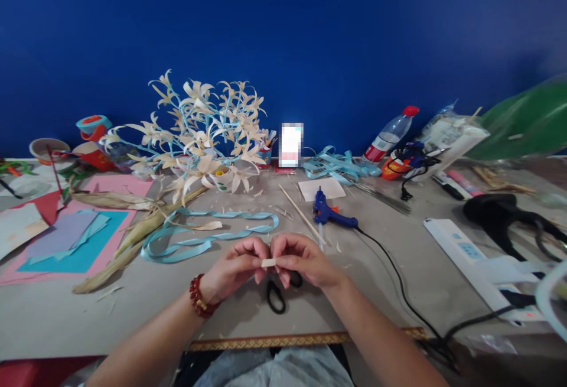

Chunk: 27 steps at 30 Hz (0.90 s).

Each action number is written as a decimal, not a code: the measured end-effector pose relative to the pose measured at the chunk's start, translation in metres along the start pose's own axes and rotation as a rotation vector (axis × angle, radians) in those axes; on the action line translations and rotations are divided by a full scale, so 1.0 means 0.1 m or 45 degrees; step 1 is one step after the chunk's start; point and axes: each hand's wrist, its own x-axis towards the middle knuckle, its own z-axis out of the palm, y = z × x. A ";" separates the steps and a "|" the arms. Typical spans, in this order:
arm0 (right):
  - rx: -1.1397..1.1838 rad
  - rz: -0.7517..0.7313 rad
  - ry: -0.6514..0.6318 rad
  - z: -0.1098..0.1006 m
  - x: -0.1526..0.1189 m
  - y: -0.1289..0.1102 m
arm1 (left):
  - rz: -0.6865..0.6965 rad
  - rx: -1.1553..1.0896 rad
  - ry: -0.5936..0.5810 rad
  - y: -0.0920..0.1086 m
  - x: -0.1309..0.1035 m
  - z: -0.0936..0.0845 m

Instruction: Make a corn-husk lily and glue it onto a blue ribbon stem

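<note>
Both hands meet at the middle of the grey table, pinching a small cream strip (268, 263) between them. My left hand (241, 263), with a red bead bracelet at the wrist, grips its left end. At its right end are the closed fingers of my right hand (305, 257). Below and partly behind the fingers lie black-handled scissors (276, 297), their blades hidden. Beyond the hands, a blue glue gun (332, 212) rests beside a thin wooden stick (302, 214). A loop of light blue ribbon (177, 256) lies to the left.
Cream flowers (199, 133) on blue stems stand at the back left. Dried husks (142, 227) and coloured paper (101, 245) lie left. On the right are a power strip (465, 263), a black cable (394, 269) and a bottle (390, 133). A patterned strip (270, 340) runs along the front edge.
</note>
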 end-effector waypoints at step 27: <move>-0.191 0.011 0.096 -0.02 -0.01 0.02 | 0.269 0.361 0.088 0.05 0.00 0.02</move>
